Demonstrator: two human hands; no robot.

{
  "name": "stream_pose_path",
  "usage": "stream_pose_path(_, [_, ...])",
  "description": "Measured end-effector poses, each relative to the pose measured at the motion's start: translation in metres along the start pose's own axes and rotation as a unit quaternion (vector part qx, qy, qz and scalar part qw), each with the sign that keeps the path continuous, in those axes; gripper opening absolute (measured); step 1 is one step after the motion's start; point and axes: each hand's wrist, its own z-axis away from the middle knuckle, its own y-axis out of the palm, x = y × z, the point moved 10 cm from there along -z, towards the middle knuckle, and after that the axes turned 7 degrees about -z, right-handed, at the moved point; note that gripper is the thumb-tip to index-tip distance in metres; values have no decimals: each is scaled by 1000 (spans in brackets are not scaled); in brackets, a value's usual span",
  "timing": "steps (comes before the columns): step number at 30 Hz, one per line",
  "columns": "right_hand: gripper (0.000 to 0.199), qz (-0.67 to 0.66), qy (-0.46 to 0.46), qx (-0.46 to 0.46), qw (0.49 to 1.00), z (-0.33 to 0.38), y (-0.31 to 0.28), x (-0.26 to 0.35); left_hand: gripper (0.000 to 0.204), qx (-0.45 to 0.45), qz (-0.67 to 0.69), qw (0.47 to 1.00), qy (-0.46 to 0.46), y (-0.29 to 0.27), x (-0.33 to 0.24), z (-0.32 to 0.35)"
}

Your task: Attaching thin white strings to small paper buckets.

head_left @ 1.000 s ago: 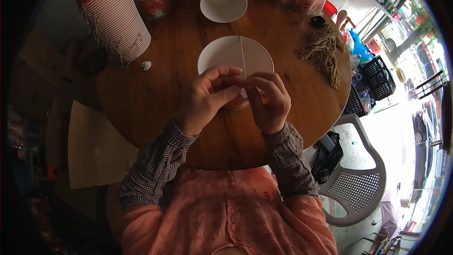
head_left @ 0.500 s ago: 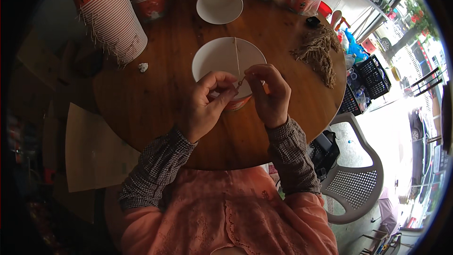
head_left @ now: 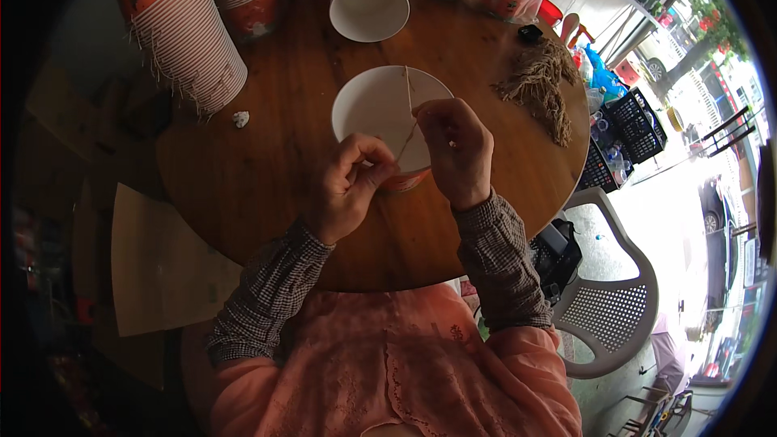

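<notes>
A white paper tub [head_left: 356,105] with an orange outside stands on the round wooden table in front of me. A thin tan cord [head_left: 409,85] runs from its far rim over the opening toward my fingers. My right hand [head_left: 461,158] pinches the cord above the tub's right side. Lower and to the left, my left hand [head_left: 348,190] grips the cord's near end between thumb and forefinger. The stretch of cord between both hands slants and looks taut. My fingers hide the exact points of grip.
A tall leaning stack of orange-and-white tubs [head_left: 190,40], cord ends hanging from it, stands at the left. Another tub [head_left: 368,12] lies tipped beyond mine, before more wrapped stacks. A tan cord bundle [head_left: 542,85] lies right. A grey plastic chair [head_left: 611,316] stands beside the table.
My hands have moved apart. The left one has gone down and slightly left, the right one up a little, and more cord now shows between them.
</notes>
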Motion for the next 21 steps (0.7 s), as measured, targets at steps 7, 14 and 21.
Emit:
stream_pose_path(7, [8,28,-81,40,996,-4,3,31,22,27,-65,995,-70,-14,6,-22])
stream_pose_path(14, [11,35,-118,86,989,-3,15,50,18,-13,-224,974,-20,-9,-7,-32])
stream_pose_path(21, [18,-111,70,118,984,-12,11,12,7,-19,-199,980,21,-10,-17,-25])
